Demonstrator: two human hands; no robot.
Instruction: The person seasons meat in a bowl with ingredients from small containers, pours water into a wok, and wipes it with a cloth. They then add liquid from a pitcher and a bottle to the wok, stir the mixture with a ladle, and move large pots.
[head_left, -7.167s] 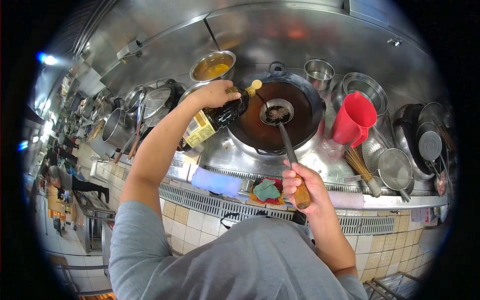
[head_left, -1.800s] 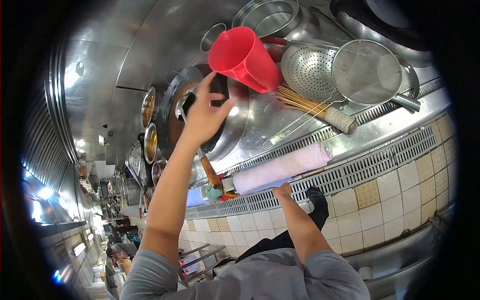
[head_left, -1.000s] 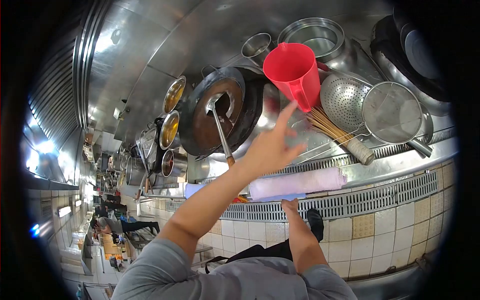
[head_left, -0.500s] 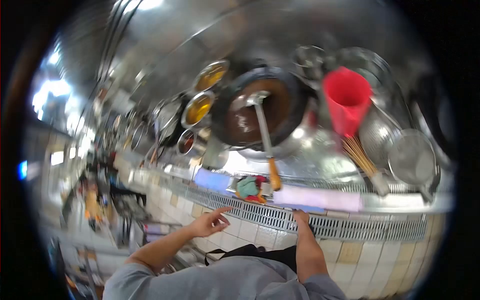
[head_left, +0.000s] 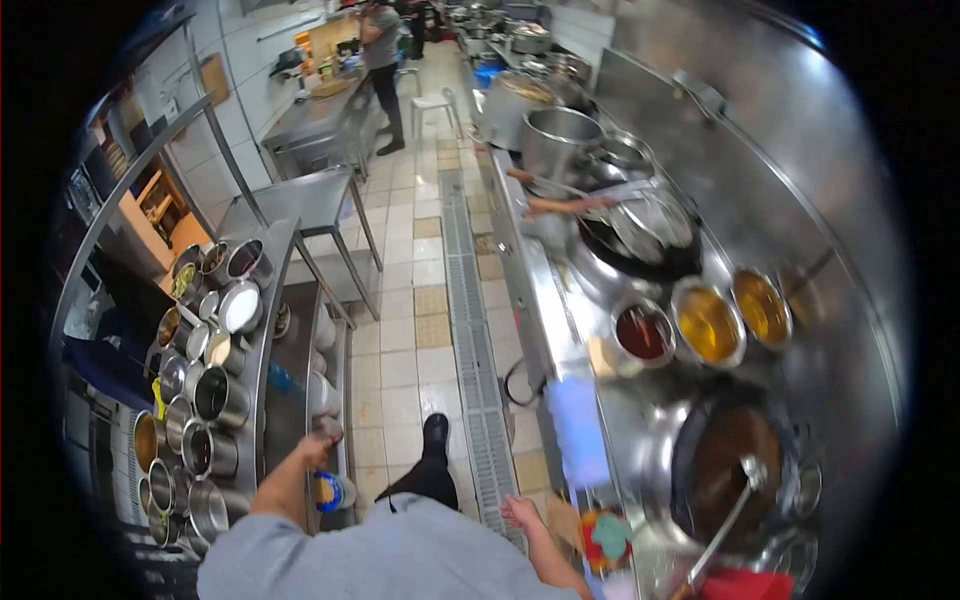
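My left hand (head_left: 322, 446) is at the lower left, beside the edge of the steel shelf unit (head_left: 278, 345). Its fingers are blurred, and I cannot tell whether they hold anything. Just below it is a round container with a blue rim (head_left: 334, 491). My right hand (head_left: 520, 512) hangs over the floor drain grate (head_left: 470, 330) with its fingers apart and nothing in them. To its right, on the front edge of the stove counter, lie a folded blue-white cloth (head_left: 577, 430) and a bundle of coloured cloths (head_left: 607, 537). Behind these a ladle (head_left: 728, 522) rests in a wok of brown liquid (head_left: 735, 465).
Steel pots of ingredients (head_left: 222, 395) crowd the left shelf top. Along the right counter stand bowls of yellow liquid (head_left: 710, 322), a bowl of red sauce (head_left: 643, 332), strainers (head_left: 650, 225) and a big pot (head_left: 560, 140). A person (head_left: 382, 70) stands far down the tiled aisle.
My view has swung left, from facing the wok to looking down the aisle. My left hand is now by the shelf; my right hand is beside the counter edge, fingers apart.
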